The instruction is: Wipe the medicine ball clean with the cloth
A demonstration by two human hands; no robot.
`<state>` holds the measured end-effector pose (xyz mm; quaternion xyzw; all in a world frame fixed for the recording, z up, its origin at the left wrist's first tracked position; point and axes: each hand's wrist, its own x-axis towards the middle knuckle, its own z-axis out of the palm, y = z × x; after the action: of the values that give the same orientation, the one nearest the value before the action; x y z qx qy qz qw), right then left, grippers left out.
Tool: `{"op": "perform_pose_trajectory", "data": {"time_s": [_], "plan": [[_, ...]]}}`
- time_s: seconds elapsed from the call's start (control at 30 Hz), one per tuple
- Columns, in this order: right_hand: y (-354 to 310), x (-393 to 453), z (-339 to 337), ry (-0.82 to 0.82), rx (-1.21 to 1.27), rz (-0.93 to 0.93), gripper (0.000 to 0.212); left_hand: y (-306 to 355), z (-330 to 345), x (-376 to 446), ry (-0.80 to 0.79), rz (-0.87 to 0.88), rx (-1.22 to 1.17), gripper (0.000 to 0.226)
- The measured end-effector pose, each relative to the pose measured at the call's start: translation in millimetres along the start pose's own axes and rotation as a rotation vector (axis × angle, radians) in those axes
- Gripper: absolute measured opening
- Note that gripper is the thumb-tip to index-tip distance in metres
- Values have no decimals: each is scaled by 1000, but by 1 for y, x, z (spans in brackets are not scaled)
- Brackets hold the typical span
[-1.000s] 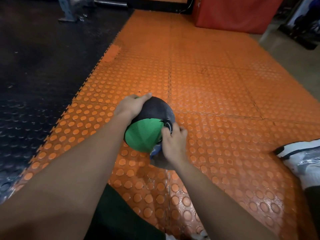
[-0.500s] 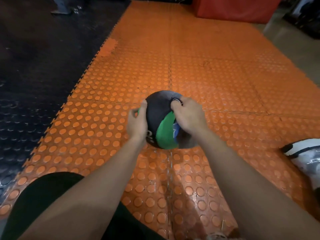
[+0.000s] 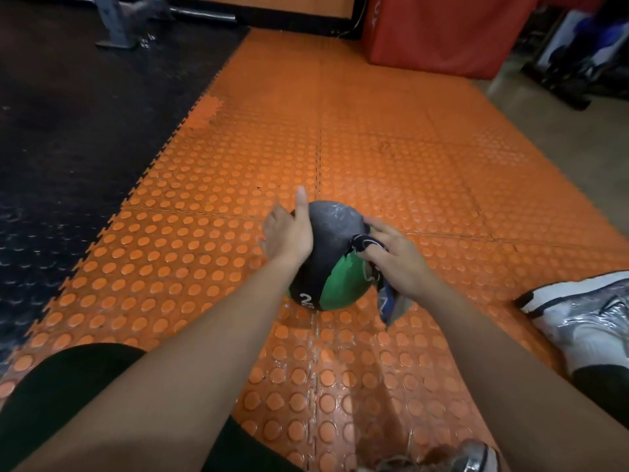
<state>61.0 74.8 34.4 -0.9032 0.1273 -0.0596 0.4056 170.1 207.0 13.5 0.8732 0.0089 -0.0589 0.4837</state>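
A: What is closest to the person?

B: Two bare arms reach out. A silver shoe (image 3: 592, 321) sits at four o'clock.

A: Where is the medicine ball (image 3: 326, 264)?

B: On the orange mat (image 3: 425, 172), in the middle. It has turned since a moment ago. Now the "2" faces the person, and more black shows on top.

A: And the hands?

B: The left hand (image 3: 289, 236) lies flat on the ball's nine o'clock side, fingers straight. The right hand (image 3: 394, 264) has slid to three o'clock. It holds the cloth (image 3: 377, 267) bunched under its fingers.

A: What does that mean?

B: Likely a new side is getting wiped.

A: Farther back?

B: A red pad (image 3: 442, 32) at one o'clock.
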Motion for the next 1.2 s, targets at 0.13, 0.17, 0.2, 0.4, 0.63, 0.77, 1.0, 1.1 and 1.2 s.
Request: {"op": "perform_pose_trajectory", "data": {"time_s": [0.13,0.17,0.2,0.4,0.63,0.77,1.0,1.1,1.2], "plan": [[9,1,-22,384,164,177,29,-13,8,-13,54,47,97,69],[10,4,-26,427,114,239,28,-14,8,-16,73,66,106,65],[11,9,-26,427,45,302,28,-15,8,-19,80,87,118,62],[10,25,13,267,-120,247,45,-9,1,-12,6,118,198,53],[1,21,21,420,-111,277,41,1,9,-4,-66,108,158,55],[-15,-4,46,565,-264,234,40,3,7,-4,-42,84,114,47],[-22,-20,70,688,-318,-58,39,8,3,0,-87,74,91,43],[3,3,36,557,-239,131,31,5,3,-1,-60,96,79,41],[17,26,16,437,-88,343,32,5,4,-3,-60,103,75,42]]}}
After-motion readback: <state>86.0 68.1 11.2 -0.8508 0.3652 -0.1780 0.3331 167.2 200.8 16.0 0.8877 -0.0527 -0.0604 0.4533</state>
